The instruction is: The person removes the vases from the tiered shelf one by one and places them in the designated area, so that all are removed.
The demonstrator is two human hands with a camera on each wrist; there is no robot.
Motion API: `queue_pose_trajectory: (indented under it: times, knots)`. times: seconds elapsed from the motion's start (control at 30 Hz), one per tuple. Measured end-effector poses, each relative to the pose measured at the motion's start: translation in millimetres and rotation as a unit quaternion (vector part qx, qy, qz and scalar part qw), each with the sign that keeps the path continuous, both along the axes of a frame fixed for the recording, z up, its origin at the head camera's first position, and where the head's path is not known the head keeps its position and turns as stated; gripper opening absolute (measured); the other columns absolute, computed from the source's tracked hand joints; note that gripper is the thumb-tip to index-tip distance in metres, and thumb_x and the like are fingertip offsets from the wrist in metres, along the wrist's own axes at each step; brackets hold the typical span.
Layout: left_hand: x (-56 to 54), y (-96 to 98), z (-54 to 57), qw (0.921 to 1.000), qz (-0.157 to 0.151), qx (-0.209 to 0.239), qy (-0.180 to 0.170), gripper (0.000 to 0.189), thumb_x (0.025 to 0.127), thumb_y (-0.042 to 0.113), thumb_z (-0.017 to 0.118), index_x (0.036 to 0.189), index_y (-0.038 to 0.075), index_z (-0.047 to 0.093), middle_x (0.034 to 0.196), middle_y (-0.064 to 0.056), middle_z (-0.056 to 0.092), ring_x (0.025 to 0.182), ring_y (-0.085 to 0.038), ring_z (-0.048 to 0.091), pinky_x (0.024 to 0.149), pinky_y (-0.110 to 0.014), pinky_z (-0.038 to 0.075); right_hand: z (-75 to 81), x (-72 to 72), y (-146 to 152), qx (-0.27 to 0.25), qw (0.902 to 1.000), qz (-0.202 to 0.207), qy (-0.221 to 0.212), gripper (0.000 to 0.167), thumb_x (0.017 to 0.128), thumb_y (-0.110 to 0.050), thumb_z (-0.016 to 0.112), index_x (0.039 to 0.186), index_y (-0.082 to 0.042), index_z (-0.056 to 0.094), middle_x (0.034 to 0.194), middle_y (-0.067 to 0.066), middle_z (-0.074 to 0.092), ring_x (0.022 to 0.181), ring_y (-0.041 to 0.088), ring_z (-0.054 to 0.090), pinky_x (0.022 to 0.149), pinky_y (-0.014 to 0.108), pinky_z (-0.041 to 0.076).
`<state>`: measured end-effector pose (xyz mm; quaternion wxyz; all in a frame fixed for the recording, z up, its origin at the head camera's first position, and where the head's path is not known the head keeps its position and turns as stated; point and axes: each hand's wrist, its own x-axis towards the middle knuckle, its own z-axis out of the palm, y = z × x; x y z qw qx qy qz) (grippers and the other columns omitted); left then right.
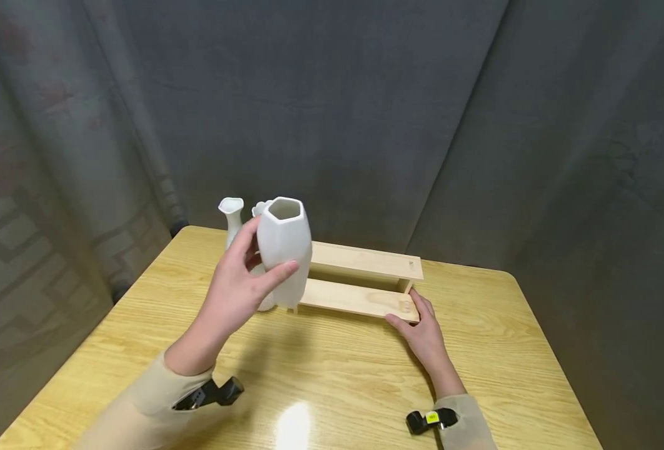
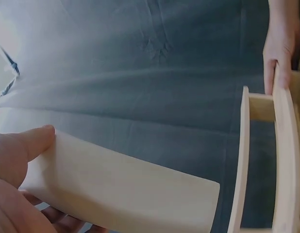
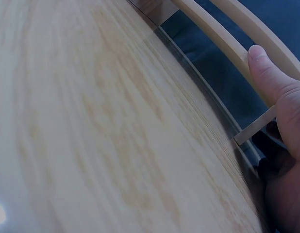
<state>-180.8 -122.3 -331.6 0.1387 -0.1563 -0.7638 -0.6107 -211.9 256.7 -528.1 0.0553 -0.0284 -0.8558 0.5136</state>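
Note:
My left hand point(image 1: 239, 281) grips a white vase point(image 1: 287, 247) with a five-sided mouth, thumb on the near side and fingers around the back. The vase is held up above the table, nearly upright, overlapping the left end of a two-tier wooden shelf point(image 1: 360, 303) in the head view. In the left wrist view the vase point(image 2: 125, 179) lies across the lower part, its base toward the shelf point(image 2: 286, 145). At the shelf's right end, my right hand point(image 1: 424, 331) holds the lower board, its thumb point(image 3: 266, 70) along the front edge.
Behind my left hand stands a slim white vase point(image 1: 232, 215) with a flared mouth. Another white piece with a scalloped top point(image 1: 259, 208) is mostly hidden by the held vase. The wooden table point(image 1: 354, 387) reaches back to a grey curtain point(image 1: 321, 112).

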Motion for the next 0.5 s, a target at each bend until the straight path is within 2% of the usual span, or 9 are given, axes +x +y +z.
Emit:
queue_pose_trajectory:
  times: [0.1,0.3,0.5]
  knots:
    - [6.6,-16.2,-2.9,0.9995,0.022,-0.023,-0.005,0.081,0.095,0.018,0.091,0.164,0.027,0.049,0.146,-0.002,0.061,0.125,-0.026,0.064,0.109,-0.045,0.053,0.7,0.3,0,-0.001,1.0000,-0.001,-0.001,0.104,0.097,-0.041,0.088,0.176,-0.013,0.028,0.174,0.016,0.031,0.161,0.041,0.030,0.129,0.061,0.026]
    - [13.1,-45.9,-11.0,0.9954,0.075,-0.058,-0.008,0.081,0.097,0.023,0.089,0.166,0.022,0.046,0.149,-0.002,0.059,0.127,-0.023,0.062,0.105,-0.022,0.050,1.9,-1.1,-2,0.002,1.0000,-0.006,0.003,0.102,0.097,-0.038,0.089,0.176,-0.012,0.029,0.174,0.016,0.032,0.161,0.040,0.031,0.129,0.060,0.027]
    - [10.7,-70.8,-22.6,0.9920,0.112,-0.057,-0.008,0.079,0.098,0.021,0.089,0.165,0.021,0.047,0.145,-0.004,0.061,0.124,-0.019,0.061,0.102,-0.017,0.049,1.3,0.1,-1,0.004,1.0000,-0.004,-0.002,0.103,0.097,-0.038,0.089,0.176,-0.012,0.028,0.174,0.016,0.032,0.161,0.041,0.031,0.129,0.061,0.027]
